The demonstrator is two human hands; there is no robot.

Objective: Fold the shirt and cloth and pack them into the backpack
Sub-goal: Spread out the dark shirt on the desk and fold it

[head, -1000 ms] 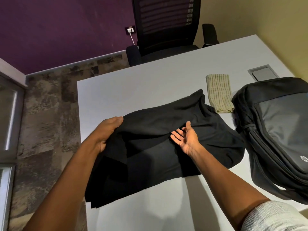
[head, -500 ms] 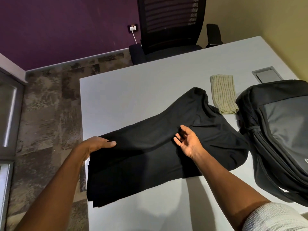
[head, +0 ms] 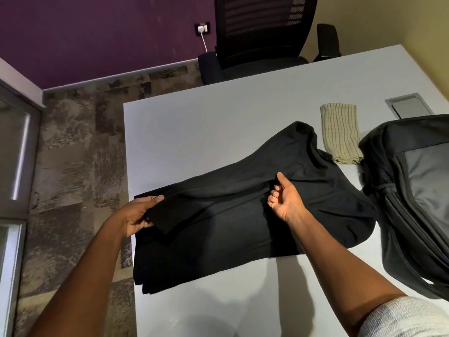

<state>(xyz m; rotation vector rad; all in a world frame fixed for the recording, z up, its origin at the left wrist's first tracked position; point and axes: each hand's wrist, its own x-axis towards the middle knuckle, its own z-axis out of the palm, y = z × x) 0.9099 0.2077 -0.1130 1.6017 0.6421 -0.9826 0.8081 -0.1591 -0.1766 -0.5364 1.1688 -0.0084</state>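
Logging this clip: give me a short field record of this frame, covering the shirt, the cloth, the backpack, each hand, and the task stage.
shirt: black shirt, partly folded, lying on the white table, its left edge hanging past the table edge
cloth: striped cloth, folded, beside the shirt's far end
backpack: dark backpack lying at the table's right, looks closed
left hand: left hand grips the shirt's left edge
right hand: right hand over mid-shirt, fingers loosely curled, grip unclear
stage: shirt folding under way; nothing packed yet

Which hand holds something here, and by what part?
The left hand grips the black shirt by its left edge; the right hand holds nothing.
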